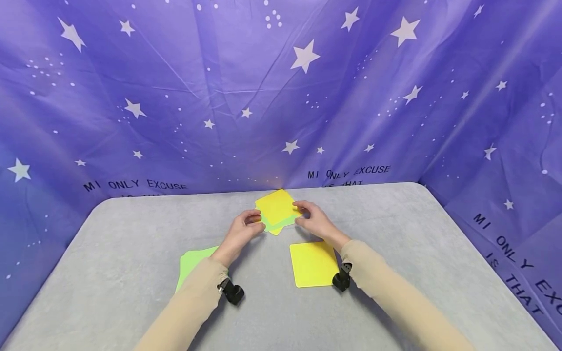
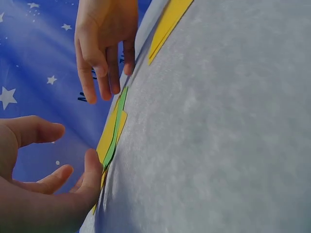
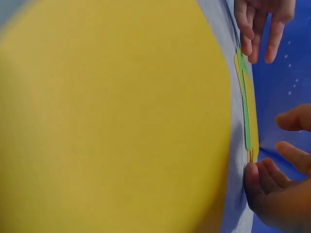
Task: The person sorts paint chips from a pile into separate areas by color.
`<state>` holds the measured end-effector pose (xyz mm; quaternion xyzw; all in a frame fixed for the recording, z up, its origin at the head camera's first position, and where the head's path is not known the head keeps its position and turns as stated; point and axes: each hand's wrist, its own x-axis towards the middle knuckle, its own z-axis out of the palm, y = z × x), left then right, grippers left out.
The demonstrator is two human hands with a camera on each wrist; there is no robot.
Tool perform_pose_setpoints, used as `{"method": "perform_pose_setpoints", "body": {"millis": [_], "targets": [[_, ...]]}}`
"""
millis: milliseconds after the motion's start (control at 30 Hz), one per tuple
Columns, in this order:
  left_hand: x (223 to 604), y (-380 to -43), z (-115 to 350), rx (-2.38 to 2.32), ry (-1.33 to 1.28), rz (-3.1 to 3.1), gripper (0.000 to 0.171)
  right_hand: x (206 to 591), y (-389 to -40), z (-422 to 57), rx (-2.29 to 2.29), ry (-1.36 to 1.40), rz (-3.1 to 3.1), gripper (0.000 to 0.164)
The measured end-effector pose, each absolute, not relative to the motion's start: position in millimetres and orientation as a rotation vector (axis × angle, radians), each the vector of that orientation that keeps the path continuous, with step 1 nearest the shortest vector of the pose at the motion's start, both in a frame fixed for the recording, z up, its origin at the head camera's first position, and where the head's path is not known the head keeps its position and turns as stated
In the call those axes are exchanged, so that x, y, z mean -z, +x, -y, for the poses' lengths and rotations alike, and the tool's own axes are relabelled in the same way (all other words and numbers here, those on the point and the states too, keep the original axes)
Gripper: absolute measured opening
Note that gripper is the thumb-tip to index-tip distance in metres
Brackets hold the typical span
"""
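A small pile of square cards lies near the table's far edge. On top is a yellow card [image 1: 274, 207], with a green card [image 1: 285, 223] showing beneath it and another yellow corner under that, turned at different angles. My left hand [image 1: 240, 231] is at the pile's left edge, fingers loosely bent and spread, fingertips against or very close to the cards. At the right edge my right hand [image 1: 317, 223] has its thumb and fingers apart, fingertips also at the cards. In the left wrist view the left hand [image 2: 53, 170] shows a gap between thumb and fingers.
A stack of yellow cards [image 1: 312, 265] lies nearer on the right, beside the right wrist. Green cards [image 1: 191, 265] lie to the left, partly hidden by the left forearm. The grey table [image 1: 263, 312] ends at a purple star-patterned curtain [image 1: 228, 87].
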<state>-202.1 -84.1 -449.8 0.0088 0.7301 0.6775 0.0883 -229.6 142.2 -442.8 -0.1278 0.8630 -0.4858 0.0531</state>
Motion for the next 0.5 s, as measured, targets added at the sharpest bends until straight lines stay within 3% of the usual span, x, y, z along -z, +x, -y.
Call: {"method": "perform_pose_setpoints", "body": {"millis": [500], "targets": [[445,-214,73,-2.209,-0.057,-1.78,0.056,440,-242,-137,1.556,-0.217,-2.497,0.06]]}}
